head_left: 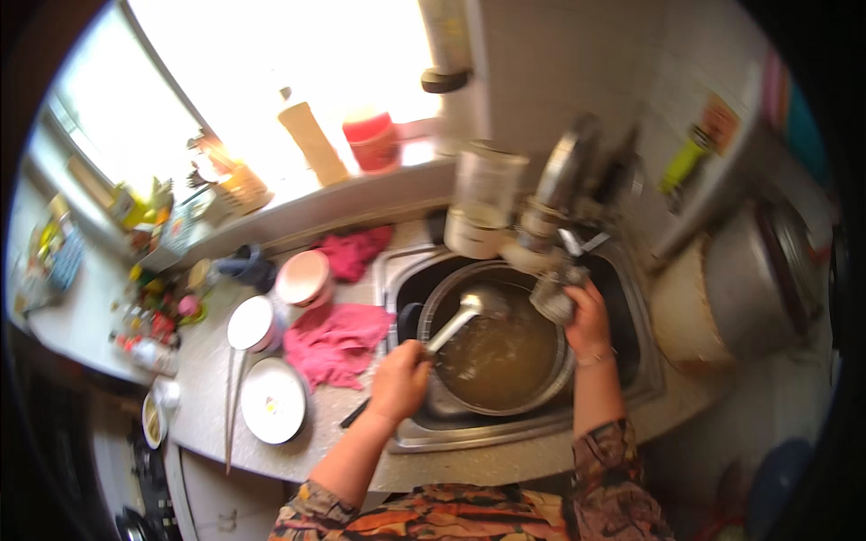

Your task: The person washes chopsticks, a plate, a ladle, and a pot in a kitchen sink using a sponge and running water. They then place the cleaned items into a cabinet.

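My left hand (399,382) grips the handle of a metal ladle (453,328), whose far end reaches into a large round metal pot (433,385). Murky brownish water (514,358) fills much of this pot, which sits in a stainless steel sink (467,439). Over the pot's right rim, my right hand (590,321) is closed around a greyish scrubber or wadded cloth (551,301); blur hides which it is. The faucet (565,162) rises just behind that hand.
Left of the sink lie pink cloths (338,341), a white plate (272,400), long chopsticks (233,412) and a white bowl (250,323). A clear container (484,196) stands behind the sink. Large metal pots (751,284) crowd the right side. Bottles and a red-lidded tub (372,142) line the windowsill.
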Tool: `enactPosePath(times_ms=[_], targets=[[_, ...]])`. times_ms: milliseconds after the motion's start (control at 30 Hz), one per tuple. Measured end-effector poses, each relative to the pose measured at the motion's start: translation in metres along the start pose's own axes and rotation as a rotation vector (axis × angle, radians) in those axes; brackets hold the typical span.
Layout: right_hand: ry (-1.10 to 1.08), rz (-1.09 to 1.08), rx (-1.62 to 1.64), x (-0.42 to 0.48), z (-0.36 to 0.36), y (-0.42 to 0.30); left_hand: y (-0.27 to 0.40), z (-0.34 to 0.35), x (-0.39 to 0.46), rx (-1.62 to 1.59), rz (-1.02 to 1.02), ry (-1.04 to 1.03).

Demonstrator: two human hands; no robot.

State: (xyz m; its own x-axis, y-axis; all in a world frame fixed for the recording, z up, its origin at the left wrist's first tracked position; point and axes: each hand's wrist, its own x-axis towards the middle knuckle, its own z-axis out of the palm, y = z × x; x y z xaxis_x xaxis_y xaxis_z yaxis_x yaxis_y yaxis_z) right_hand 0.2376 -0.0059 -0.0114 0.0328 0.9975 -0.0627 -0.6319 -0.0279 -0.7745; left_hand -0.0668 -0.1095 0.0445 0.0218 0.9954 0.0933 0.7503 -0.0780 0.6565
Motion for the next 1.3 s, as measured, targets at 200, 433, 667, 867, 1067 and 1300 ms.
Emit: enactPosePath(times_ms=[200,433,667,867,1067,1300], targets=[[-0.006,0.235,-0.609,-0.054,-0.019,0.069,0.002,-0.002,-0.009,0.036,0.105,0.060],[-0.146,0.212,-0.996,-0.081,0.002,0.098,-0.020,-0.031,-0.035,0.032,0.086,0.057],[-0.209,0.100,-1.097,-0.089,0.005,0.127,-0.049,-0.081,-0.074,0.057,0.153,0.140],[-0.156,-0.054,-1.269,-0.100,0.069,0.132,-0.091,-0.139,-0.122,0.145,0.133,0.212],[-0.412,-0.692,-1.388,-0.171,0.273,0.083,-0.123,-0.171,-0.142,0.219,0.230,0.238],[-1.019,-0.816,-1.522,-0.219,0.384,0.138,-0.124,-0.206,-0.155,0.359,0.328,0.385]])
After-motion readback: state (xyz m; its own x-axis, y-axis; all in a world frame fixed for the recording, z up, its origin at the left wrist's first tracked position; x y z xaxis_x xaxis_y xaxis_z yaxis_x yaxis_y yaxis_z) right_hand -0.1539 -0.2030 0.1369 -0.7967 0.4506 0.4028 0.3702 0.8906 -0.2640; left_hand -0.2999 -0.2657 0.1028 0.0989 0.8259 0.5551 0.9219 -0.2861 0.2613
